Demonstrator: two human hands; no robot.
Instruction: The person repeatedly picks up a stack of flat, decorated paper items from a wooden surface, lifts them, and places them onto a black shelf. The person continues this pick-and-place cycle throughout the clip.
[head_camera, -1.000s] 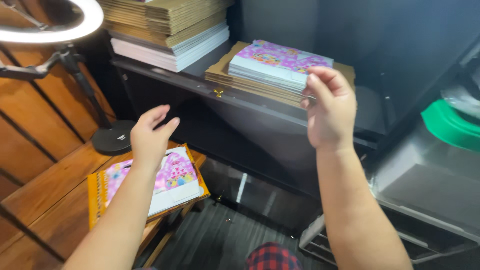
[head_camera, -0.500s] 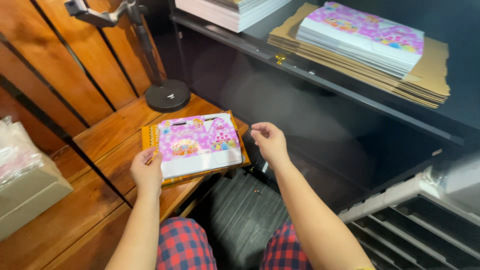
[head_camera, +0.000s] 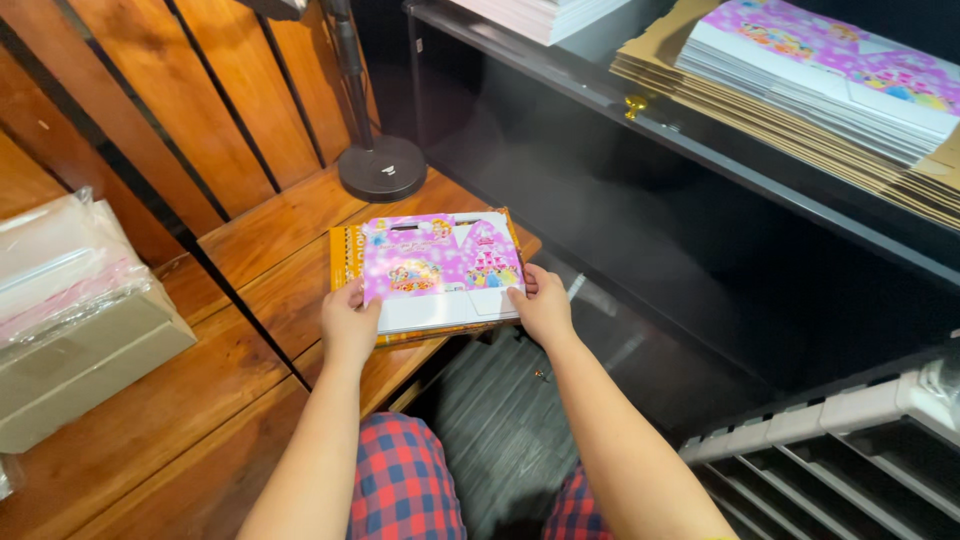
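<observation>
Wooden slat bench at frame centre: left hand and right hand, fingers clamped, grip opposite edges of a flat pink printed carton atop an orange stack.

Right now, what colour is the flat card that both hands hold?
Mostly pink and purple with cartoon pictures and a white lower strip; the card shows best in the head view.

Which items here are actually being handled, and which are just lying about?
In hand: left hand and right hand grip the pink printed flat carton, lying on an orange stack.

Lying about: lamp base, plastic-wrapped bundle, shelf stack of pink cartons.
</observation>
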